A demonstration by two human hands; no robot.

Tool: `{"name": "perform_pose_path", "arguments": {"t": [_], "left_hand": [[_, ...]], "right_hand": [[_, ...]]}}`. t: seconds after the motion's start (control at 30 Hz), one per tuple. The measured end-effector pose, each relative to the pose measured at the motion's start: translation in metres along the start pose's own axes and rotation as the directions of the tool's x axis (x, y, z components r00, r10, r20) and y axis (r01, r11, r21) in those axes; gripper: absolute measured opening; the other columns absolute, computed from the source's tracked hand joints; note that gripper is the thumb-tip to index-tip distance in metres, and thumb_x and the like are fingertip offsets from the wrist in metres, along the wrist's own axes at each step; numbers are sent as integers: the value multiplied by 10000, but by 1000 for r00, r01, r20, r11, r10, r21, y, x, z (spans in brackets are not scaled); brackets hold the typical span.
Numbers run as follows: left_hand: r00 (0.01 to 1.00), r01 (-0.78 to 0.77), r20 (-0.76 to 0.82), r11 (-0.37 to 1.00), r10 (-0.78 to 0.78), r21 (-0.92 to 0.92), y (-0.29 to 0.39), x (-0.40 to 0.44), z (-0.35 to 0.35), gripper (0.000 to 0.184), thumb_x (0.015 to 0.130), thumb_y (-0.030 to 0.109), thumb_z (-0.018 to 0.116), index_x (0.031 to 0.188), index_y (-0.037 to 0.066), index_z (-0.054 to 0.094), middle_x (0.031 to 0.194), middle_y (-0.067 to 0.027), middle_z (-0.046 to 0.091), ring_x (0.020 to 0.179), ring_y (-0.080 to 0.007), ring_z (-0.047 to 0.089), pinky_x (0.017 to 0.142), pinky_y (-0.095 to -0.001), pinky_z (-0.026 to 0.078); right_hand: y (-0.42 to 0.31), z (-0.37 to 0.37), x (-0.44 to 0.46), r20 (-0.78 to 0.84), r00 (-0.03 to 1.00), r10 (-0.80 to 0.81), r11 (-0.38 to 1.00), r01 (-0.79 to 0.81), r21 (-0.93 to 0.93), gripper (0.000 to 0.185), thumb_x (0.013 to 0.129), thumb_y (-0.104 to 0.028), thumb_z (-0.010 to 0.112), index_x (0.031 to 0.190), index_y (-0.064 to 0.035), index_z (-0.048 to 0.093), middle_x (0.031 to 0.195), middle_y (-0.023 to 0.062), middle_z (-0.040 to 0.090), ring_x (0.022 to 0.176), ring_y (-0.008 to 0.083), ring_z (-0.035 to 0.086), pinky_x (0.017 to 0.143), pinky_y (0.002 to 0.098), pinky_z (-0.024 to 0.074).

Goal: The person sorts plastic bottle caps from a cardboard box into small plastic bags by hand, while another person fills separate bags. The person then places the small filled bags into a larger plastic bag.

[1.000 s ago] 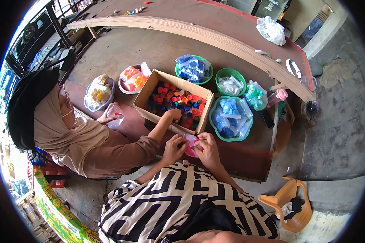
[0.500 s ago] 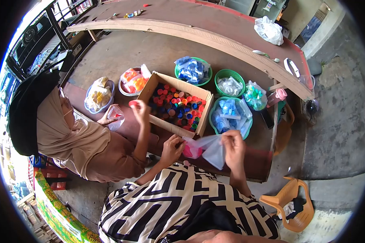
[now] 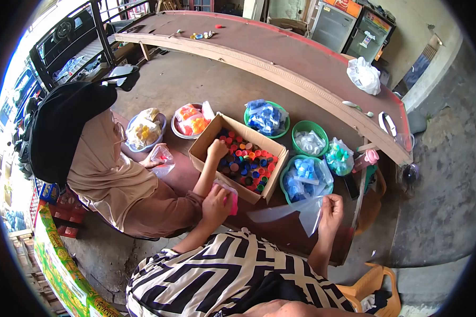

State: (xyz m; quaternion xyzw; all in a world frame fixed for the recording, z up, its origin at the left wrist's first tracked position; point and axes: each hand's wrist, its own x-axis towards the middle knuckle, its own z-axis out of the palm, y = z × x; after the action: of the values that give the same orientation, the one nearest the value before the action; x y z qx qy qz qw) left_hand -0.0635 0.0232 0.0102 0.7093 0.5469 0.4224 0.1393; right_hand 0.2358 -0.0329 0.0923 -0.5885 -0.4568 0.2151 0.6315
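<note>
Left hand [image 3: 216,207]: fingers curled closed around crumpled pink bundle [image 3: 231,202], near stiff cardboard box [image 3: 246,193]. Right hand [image 3: 331,210]: thumb and fingertips pinched on thin clear plastic [image 3: 308,215], pointed corner hanging near scalloped basin [image 3: 284,182].

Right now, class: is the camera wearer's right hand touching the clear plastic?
Touching: in the head view, the right hand pinches the clear plastic near its edge, and the rest hangs from that grip.

Brown flat worktop [image 3: 195,79]. Open brown cardboard box [image 3: 254,136] near near edge. Towards left edge: round lavender bowl [image 3: 154,145], round white bowl [image 3: 175,128]. Towards right edge: round green basin [image 3: 307,124], scalloped turquoise basin [image 3: 284,180].
</note>
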Motion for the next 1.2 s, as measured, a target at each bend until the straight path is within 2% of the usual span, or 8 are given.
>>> {"name": "perform_pose_path", "arguments": {"t": [0.1,0.33,0.43,0.5,0.6,0.67,1.0,1.2], "left_hand": [[982,12,188,1000,-16,21,-25,-25,29,211,789,183,704,933,40,646,948,-135,599,842,-324,627,710,-420,513],[802,45,539,874,257,-484,23,-6,29,746,757,344,774,1367,73,441,1307,-168,487,1255,-315,460,1034,-402,391],[762,-22,500,787,412,-616,44,2,32,686,758,327,778,1314,49,486,1289,-166,501,1253,-309,454,1038,-396,382],[767,-52,455,751,452,-658,39,-1,46,498,775,288,770,1160,31,587,1150,-136,571,1088,-286,551,921,-375,450],[716,169,619,780,323,-603,36,-1,52,314,785,234,757,960,4,633,916,-126,610,848,-274,590,719,-369,471],[819,157,504,736,276,-659,34,0,48,234,818,195,729,884,-9,635,780,-116,598,703,-244,578,629,-353,452],[732,286,659,799,175,-529,28,7,34,273,786,239,768,874,12,644,776,-84,593,734,-205,588,664,-319,469],[911,-232,241,899,335,-373,29,8,39,416,764,283,782,1026,28,583,950,-87,576,872,-230,590,722,-331,488]], "right_hand": [[10,3,-3,102,994,32,999,-27,-47,110,916,-110,629,931,-12,580,767,-6,563,655,45,484,574,204,397],[0,30,-21,527,848,58,982,46,-182,76,863,-67,659,902,-5,637,792,73,672,708,121,624,630,260,482],[-1,44,-32,662,747,55,993,31,-117,84,856,-57,659,913,2,639,832,92,679,751,140,646,659,264,496],[-2,49,-37,666,729,158,987,-112,-112,102,856,-62,661,926,10,638,841,92,678,750,142,646,658,264,493],[-13,47,-33,637,762,116,991,-50,-120,115,853,-56,663,937,17,635,848,95,673,753,145,647,664,264,495],[-11,43,-31,631,768,113,989,-23,-149,107,848,-49,667,923,19,636,837,93,669,744,143,645,660,265,493],[22,18,-25,383,916,116,990,-77,-117,126,803,-43,727,801,7,611,717,40,621,642,89,574,584,237,444],[23,12,-21,283,941,186,975,-142,-171,245,760,-90,790,727,-24,557,633,-12,557,594,39,496,526,222,400]]}}
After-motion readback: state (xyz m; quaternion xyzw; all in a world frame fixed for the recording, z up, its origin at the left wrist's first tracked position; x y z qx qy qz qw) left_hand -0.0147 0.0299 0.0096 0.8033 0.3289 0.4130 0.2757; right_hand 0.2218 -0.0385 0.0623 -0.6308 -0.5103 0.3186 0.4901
